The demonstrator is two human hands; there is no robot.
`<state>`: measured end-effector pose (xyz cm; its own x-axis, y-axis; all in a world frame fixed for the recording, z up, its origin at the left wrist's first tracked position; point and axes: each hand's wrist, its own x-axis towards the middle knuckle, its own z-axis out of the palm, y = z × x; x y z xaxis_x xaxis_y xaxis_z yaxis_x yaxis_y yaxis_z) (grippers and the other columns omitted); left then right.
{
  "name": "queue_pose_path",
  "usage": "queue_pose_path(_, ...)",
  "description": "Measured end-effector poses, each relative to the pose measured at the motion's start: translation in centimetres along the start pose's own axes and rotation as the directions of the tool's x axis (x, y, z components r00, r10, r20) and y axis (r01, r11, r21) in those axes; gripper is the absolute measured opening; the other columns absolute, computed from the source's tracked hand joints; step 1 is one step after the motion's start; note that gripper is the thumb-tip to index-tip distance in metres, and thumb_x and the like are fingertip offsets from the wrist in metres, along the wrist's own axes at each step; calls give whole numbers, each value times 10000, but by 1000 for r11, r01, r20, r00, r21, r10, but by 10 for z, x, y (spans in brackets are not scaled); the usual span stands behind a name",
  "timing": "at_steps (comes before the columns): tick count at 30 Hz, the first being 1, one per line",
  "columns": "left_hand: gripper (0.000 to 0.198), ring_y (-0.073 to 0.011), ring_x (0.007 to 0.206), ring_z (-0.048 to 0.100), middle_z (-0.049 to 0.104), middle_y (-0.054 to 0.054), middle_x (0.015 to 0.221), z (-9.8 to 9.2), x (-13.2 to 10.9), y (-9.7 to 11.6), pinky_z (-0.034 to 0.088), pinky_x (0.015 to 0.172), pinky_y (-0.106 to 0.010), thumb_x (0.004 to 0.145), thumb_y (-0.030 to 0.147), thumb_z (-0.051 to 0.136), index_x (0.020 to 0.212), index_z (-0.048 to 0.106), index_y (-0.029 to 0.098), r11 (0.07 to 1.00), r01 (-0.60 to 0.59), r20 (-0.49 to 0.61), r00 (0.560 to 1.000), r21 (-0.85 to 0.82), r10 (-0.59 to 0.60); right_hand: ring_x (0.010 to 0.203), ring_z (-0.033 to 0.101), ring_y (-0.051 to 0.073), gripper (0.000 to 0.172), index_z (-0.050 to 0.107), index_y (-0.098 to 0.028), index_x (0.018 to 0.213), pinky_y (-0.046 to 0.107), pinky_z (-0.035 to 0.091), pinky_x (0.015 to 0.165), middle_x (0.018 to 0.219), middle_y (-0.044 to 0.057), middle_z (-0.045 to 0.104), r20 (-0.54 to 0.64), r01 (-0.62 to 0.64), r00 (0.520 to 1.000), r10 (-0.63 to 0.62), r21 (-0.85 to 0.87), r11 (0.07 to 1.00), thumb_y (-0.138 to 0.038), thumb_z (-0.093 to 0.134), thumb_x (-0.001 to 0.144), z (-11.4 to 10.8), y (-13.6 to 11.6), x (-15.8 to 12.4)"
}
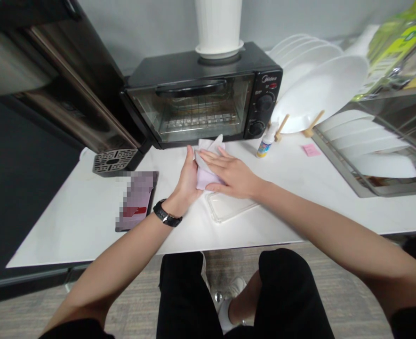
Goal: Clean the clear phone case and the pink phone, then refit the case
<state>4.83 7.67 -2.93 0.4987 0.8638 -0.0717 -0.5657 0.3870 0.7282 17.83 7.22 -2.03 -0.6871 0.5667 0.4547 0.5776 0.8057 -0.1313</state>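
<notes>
A pale lilac cloth [205, 179] is folded between my hands above the counter, in front of the toaster oven. My left hand [187, 181], with a black watch on its wrist, supports the cloth from the left side, thumb pointing up. Across the top of the cloth my right hand [229, 174] presses with its fingers close together. Whether anything lies inside the cloth is hidden. Just below my right hand a clear case [225, 209] lies on the white counter, partly covered by my forearm. A small spray bottle [266, 140] with a blue and yellow label stands to the right.
A phone or tablet [137, 202] with a blurred screen lies left of my hands. Behind are a black toaster oven [201, 110] bearing a white pot [218, 26], and a machine with a drip tray [114, 161]. White plates [321, 89] and a dish rack [363, 186] stand right.
</notes>
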Motion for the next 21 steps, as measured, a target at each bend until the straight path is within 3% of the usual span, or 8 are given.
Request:
queue_pose_path(4,478,-222,900,462,534,-58,943,-5,0,6,398,727,-366,700,510,256,1013,440,200,995,-101,-58,993,8,102,1096,213,90,551,181,-210,1178,261,121,955,1172,-39,301,86,111,989,-118,83,990,-477,282,707,-4,-9,-3)
queue_pose_path(7,443,-216,912,455,529,-44,955,-6,-1,12,397,731,-361,713,484,254,1012,436,211,987,-160,-117,980,19,162,1079,249,74,434,250,-257,1148,244,125,958,1136,-77,354,46,21,999,-25,87,996,-419,235,746,-6,-4,-4)
queue_pose_path(10,403,-215,895,468,548,-38,922,-4,-2,12,397,732,-356,710,464,297,981,462,215,996,-85,-121,989,-26,82,1100,210,104,455,263,-216,1148,283,86,965,1183,-39,284,-75,-143,987,145,37,989,-423,241,742,-4,7,-3)
queue_pose_path(13,357,-213,870,485,567,-31,879,-1,-2,5,395,738,-343,693,457,349,929,496,233,996,68,-105,992,-54,-73,1120,148,135,531,197,-188,1175,340,64,960,1218,-12,199,-125,-213,969,211,-3,977,-451,275,720,-1,15,-1)
queue_pose_path(17,382,-216,862,488,558,-46,901,0,-1,-1,384,741,-348,699,466,324,920,502,210,996,86,-52,995,-30,-88,1115,169,122,563,140,-202,1188,328,66,961,1212,-24,214,-38,-79,996,80,16,997,-454,294,709,-1,7,0)
queue_pose_path(21,479,-230,871,478,543,-80,924,-5,1,4,373,734,-381,701,495,274,964,474,149,996,-58,-73,996,-61,54,1090,231,92,529,209,-205,1169,269,107,957,1159,-41,325,38,101,994,-107,121,988,-451,295,710,-4,-7,-3)
